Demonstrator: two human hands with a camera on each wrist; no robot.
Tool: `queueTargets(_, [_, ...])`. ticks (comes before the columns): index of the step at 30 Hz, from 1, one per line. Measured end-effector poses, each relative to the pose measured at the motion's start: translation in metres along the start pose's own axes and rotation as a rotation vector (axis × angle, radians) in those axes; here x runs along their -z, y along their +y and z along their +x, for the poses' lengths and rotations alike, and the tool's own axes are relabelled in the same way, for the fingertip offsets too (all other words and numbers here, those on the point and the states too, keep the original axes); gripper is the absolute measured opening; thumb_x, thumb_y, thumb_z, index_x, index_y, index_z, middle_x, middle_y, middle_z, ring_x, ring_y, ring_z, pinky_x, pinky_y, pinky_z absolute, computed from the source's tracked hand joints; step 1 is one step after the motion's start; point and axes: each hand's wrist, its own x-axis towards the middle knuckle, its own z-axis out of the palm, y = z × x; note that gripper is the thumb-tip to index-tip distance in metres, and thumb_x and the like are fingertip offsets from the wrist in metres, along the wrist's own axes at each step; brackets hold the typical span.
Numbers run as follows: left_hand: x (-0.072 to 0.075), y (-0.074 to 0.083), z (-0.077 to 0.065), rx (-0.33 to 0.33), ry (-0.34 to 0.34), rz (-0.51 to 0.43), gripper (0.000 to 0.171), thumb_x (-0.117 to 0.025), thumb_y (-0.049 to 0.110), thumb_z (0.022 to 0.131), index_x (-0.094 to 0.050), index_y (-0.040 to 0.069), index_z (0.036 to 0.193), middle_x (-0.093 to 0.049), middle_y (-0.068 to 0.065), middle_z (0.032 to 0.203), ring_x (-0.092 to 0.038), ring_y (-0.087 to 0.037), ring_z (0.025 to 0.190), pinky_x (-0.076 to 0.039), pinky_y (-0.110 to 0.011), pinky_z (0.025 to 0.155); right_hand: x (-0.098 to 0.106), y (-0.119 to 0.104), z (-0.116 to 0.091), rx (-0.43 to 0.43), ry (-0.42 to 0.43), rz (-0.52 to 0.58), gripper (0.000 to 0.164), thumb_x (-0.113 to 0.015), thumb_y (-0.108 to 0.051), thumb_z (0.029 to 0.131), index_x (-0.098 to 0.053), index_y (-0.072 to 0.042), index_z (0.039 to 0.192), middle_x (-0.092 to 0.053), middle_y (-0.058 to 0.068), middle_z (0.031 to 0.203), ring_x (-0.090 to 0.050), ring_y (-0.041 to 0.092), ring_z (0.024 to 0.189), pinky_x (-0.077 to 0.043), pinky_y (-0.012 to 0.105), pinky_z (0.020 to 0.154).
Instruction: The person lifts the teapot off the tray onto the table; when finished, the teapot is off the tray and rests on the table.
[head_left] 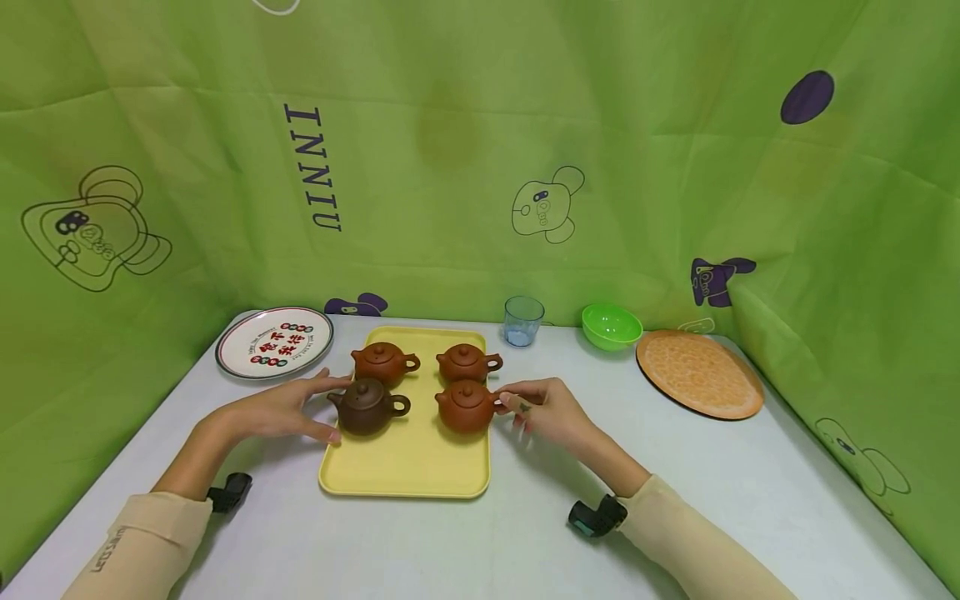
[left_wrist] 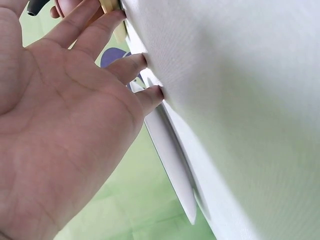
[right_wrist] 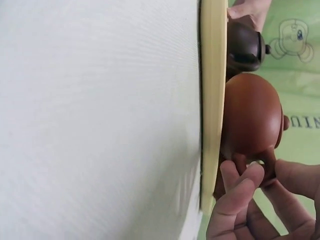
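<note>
Several small clay teapots stand on a yellow tray [head_left: 405, 479]. My right hand [head_left: 546, 410] pinches the handle of the front right reddish-brown teapot [head_left: 465, 410]; the right wrist view shows thumb and fingers at that handle. On the left, my left hand [head_left: 288, 407] is spread at the tray's left edge, thumb and fingers apart on either side of the dark brown teapot's [head_left: 365, 410] spout. In the left wrist view its fingers [left_wrist: 95, 40] reach out straight, some tips down at the table. Two more reddish-brown teapots, back left [head_left: 381, 364] and back right [head_left: 463, 363], stand behind.
A white plate [head_left: 247, 346] with red and green print lies at the back left. Behind the tray's right side are a clear blue cup [head_left: 522, 321] and a green bowl [head_left: 611, 327]. An orange round mat [head_left: 699, 375] lies far right. Green cloth hangs around the white table [head_left: 420, 550].
</note>
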Motion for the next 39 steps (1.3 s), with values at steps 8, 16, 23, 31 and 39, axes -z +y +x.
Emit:
queueTargets(8, [0.0,-0.001,0.0,-0.001,0.002,-0.004,0.097,-0.089,0.041,0.084,-0.041,0.009,0.163,-0.013,-0.042,0.169,-0.014,-0.063,0.157,-0.021,-0.081,0.12,0.008,-0.003,-0.002,0.004,0.018,-0.005,0.029,-0.066,-0.016,0.105,-0.075,0.002,0.126,-0.08,0.024,0.111,-0.065,0.013,0.071,-0.056,0.025,0.058])
queueTargets(16, [0.0,0.0,0.0,-0.001,0.0,-0.001,0.097,-0.089,0.04,0.084,-0.041,0.009,0.163,-0.013,-0.043,0.169,-0.015,-0.064,0.156,-0.022,-0.082,0.12,0.018,-0.003,-0.004,0.002,0.031,-0.009,0.03,-0.065,-0.016,0.106,-0.074,0.003,0.128,-0.08,0.024,0.112,-0.063,0.01,0.071,-0.055,0.024,0.058])
queueTargets(23, [0.0,0.0,0.0,0.005,-0.004,-0.002,0.098,-0.088,0.041,0.085,-0.04,0.009,0.163,-0.012,-0.043,0.169,-0.016,-0.064,0.156,-0.023,-0.081,0.12,0.028,-0.001,-0.004,-0.005,0.048,-0.019,0.031,-0.064,-0.017,0.106,-0.073,0.003,0.128,-0.08,0.024,0.113,-0.063,0.01,0.071,-0.054,0.022,0.059])
queueTargets(31, [0.001,-0.001,-0.001,-0.002,-0.004,-0.002,0.098,-0.088,0.041,0.085,-0.04,0.01,0.163,-0.012,-0.043,0.169,-0.015,-0.064,0.156,-0.021,-0.082,0.12,0.041,0.002,-0.006,-0.027,0.072,-0.016,0.033,-0.064,-0.018,0.107,-0.072,0.005,0.13,-0.078,0.026,0.115,-0.063,0.009,0.072,-0.054,0.022,0.06])
queueTargets(39, [0.0,-0.003,0.0,0.006,0.001,-0.001,0.099,-0.088,0.044,0.084,-0.04,0.009,0.163,-0.011,-0.042,0.17,-0.014,-0.063,0.157,-0.02,-0.081,0.121,0.055,0.009,-0.006,-0.04,0.103,-0.042,0.035,-0.065,-0.02,0.107,-0.071,0.004,0.132,-0.079,0.024,0.116,-0.064,0.008,0.072,-0.056,0.022,0.061])
